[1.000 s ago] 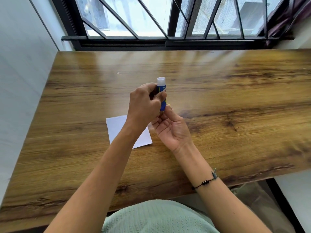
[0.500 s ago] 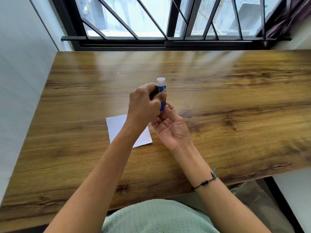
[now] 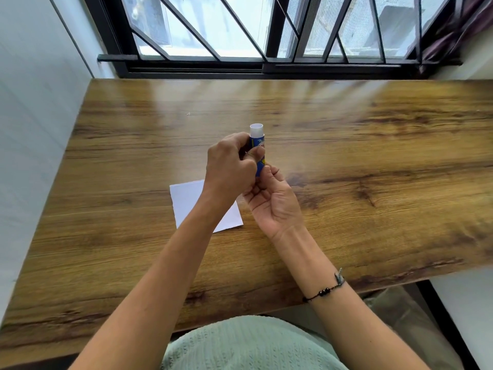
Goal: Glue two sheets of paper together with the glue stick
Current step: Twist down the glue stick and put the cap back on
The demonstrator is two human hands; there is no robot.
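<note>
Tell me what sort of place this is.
Probably a room in a home: a wooden desk stands against a barred window, with a curtain at its right edge and white walls on both sides.

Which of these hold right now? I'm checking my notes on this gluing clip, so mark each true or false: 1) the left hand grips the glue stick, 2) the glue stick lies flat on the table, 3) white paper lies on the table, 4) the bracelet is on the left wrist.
1) True: the left hand grips the glue stick.
2) False: it is held upright above the table, with the right hand pinching its lower end.
3) True: white paper lies there, partly under the left forearm.
4) False: the bracelet is on the right wrist.
</note>
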